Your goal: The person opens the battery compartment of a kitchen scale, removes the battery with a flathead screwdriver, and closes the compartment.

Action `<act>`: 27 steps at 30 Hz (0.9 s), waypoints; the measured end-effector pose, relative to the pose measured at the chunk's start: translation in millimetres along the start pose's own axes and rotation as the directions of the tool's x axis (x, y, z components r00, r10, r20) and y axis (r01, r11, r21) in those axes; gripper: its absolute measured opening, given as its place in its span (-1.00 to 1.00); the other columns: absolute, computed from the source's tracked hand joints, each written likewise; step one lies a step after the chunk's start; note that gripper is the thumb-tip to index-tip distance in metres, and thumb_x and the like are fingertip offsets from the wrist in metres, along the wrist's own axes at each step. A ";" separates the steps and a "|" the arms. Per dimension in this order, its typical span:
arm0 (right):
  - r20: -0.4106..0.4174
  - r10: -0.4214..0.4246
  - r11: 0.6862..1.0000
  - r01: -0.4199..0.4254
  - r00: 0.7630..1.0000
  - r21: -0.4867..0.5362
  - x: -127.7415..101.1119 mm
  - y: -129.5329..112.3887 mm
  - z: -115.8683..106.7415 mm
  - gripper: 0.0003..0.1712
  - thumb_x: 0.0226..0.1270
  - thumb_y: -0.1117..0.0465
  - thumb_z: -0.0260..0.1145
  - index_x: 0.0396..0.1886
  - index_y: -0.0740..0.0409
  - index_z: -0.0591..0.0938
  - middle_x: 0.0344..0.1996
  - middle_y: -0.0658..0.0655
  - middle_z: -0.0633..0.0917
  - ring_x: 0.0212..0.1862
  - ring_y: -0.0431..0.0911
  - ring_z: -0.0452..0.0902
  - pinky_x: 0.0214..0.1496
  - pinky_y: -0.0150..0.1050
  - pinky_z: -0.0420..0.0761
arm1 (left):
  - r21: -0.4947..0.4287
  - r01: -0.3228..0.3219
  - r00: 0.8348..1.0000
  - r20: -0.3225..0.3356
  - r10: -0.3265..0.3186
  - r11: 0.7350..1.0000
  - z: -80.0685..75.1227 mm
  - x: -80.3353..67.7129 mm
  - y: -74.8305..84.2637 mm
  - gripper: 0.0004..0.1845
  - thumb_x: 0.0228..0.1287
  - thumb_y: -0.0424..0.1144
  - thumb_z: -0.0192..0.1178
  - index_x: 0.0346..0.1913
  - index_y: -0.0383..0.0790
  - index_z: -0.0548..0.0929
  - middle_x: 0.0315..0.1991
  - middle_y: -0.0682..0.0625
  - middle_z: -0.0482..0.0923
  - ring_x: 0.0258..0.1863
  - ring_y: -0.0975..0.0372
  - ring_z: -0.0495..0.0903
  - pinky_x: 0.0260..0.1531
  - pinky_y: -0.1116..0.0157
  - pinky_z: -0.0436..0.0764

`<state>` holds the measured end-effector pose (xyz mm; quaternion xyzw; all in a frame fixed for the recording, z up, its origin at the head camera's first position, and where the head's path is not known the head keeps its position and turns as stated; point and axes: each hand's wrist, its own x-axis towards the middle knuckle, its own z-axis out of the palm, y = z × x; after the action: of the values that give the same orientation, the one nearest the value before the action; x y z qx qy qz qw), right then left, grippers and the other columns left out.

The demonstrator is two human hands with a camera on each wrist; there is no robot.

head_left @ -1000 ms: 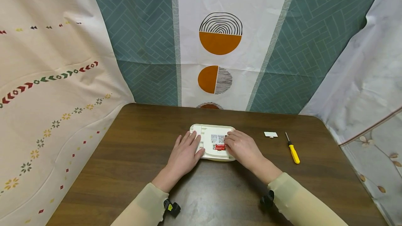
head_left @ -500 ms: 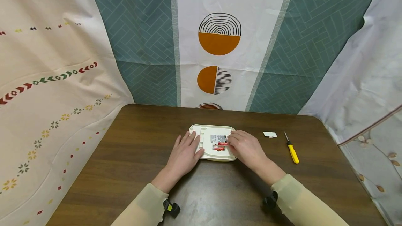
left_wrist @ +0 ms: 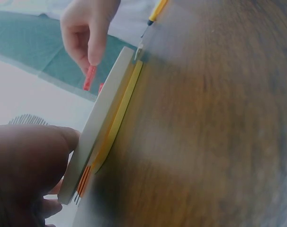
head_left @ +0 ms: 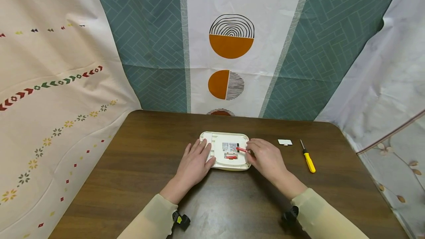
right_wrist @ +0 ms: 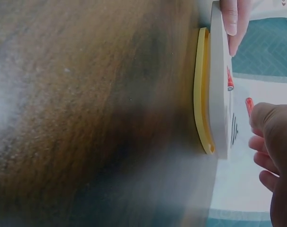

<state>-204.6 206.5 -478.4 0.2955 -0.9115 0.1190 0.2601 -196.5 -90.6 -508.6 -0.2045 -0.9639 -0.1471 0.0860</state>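
A flat white plastic device point(head_left: 227, 138) lies on the table with its underside up, showing a printed label and a battery compartment. My left hand point(head_left: 196, 158) rests across its left end, fingers extended. Between thumb and fingertips, my right hand point(head_left: 265, 158) pinches a red battery point(head_left: 241, 149) above the device's right part; in the right wrist view this battery point(right_wrist: 249, 106) is clear of the surface. A second red battery point(head_left: 231, 157) sits in the compartment. From the side, a yellow layer point(left_wrist: 120, 118) shows beneath the white body.
To the right of the device lies a small white cover point(head_left: 284, 142) with a tab. Beyond it is a screwdriver point(head_left: 308, 160) with a yellow handle. Patterned cloths point(head_left: 156, 65) hang behind and beside the brown table point(head_left: 132, 180).
My right hand has lifted one red battery out of the compartment and drawn it to the right. The other battery stays in the compartment. My left hand has not moved.
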 end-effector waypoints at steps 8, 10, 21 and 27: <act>0.053 0.123 0.992 -0.124 0.991 0.015 -6.0 -2.5 -8.7 -0.84 0.34 0.27 0.61 -0.15 0.21 0.83 0.28 0.26 0.77 0.36 0.21 0.67 0.46 0.15 0.59 | 0.003 0.001 1.000 0.004 -0.001 1.000 -0.8 0.1 -0.7 -0.36 0.70 0.10 0.20 0.60 -0.22 0.54 0.63 -0.24 0.38 0.67 -0.18 0.27 0.61 -0.28 0.20; 0.043 0.128 0.992 -0.128 0.991 0.016 -7.6 -1.2 -9.4 -0.85 0.33 0.28 0.61 -0.18 0.22 0.82 0.32 0.29 0.74 0.40 0.22 0.64 0.52 0.15 0.53 | 0.004 0.003 1.000 0.006 -0.003 1.000 -0.7 0.0 -0.9 -0.36 0.71 0.11 0.19 0.60 -0.22 0.54 0.64 -0.23 0.38 0.67 -0.17 0.26 0.61 -0.28 0.20; 0.009 0.178 0.984 -0.178 0.984 0.028 -22.2 10.6 -17.0 -0.87 0.24 0.36 0.62 -0.26 0.25 0.81 0.43 0.39 0.63 0.56 0.32 0.42 0.70 0.20 0.22 | -0.002 0.003 1.000 0.005 -0.003 1.000 -1.6 -0.2 0.1 -0.35 0.72 0.12 0.17 0.60 -0.21 0.54 0.64 -0.22 0.37 0.67 -0.17 0.26 0.62 -0.27 0.18; -0.001 0.227 0.974 -0.227 0.974 0.018 -32.8 18.5 -20.9 -0.87 0.23 0.37 0.62 -0.25 0.27 0.82 0.45 0.39 0.61 0.60 0.31 0.34 0.74 0.20 0.11 | 0.002 -0.006 1.000 -0.006 0.006 1.000 -1.6 -0.6 0.3 -0.37 0.70 0.09 0.21 0.58 -0.23 0.56 0.62 -0.24 0.40 0.66 -0.19 0.28 0.60 -0.28 0.21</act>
<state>-184.6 244.6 -479.9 0.1914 -0.9378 0.1567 0.2435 -195.7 -91.0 -507.2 -0.2069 -0.9632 -0.1467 0.0894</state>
